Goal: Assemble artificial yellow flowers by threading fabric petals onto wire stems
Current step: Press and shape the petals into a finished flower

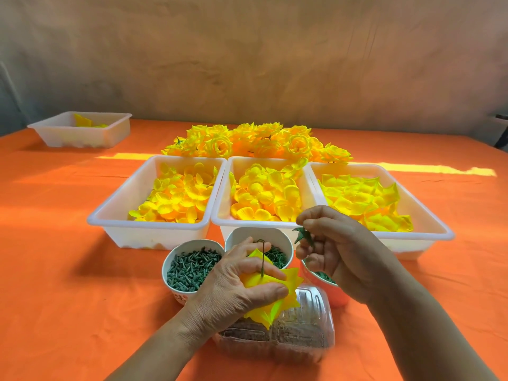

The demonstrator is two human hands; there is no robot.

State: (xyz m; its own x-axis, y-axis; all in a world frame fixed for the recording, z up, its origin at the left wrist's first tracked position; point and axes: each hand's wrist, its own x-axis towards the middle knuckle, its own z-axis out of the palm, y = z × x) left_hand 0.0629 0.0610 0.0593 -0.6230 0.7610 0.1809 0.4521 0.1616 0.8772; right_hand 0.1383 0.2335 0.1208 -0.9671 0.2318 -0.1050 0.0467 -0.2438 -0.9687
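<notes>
My left hand (236,287) grips a stack of yellow fabric petals (277,298) with a thin green wire stem (263,258) poking straight up through their middle. My right hand (332,243) hovers just right of the stem and pinches a small green plastic calyx (303,235) between thumb and fingers. Behind the hands stand three white trays of loose yellow petals, the left tray (110,215), the middle tray (228,171) and the right tray (428,215). A pile of finished yellow flowers (255,143) lies beyond the trays.
A paper cup of green plastic pegs (192,266), a cup of green rings (277,255) and a pink cup (330,292) stand near the hands. A clear plastic box (297,334) lies under my left hand. Another white tray (82,130) stands far left on the orange tablecloth (82,312).
</notes>
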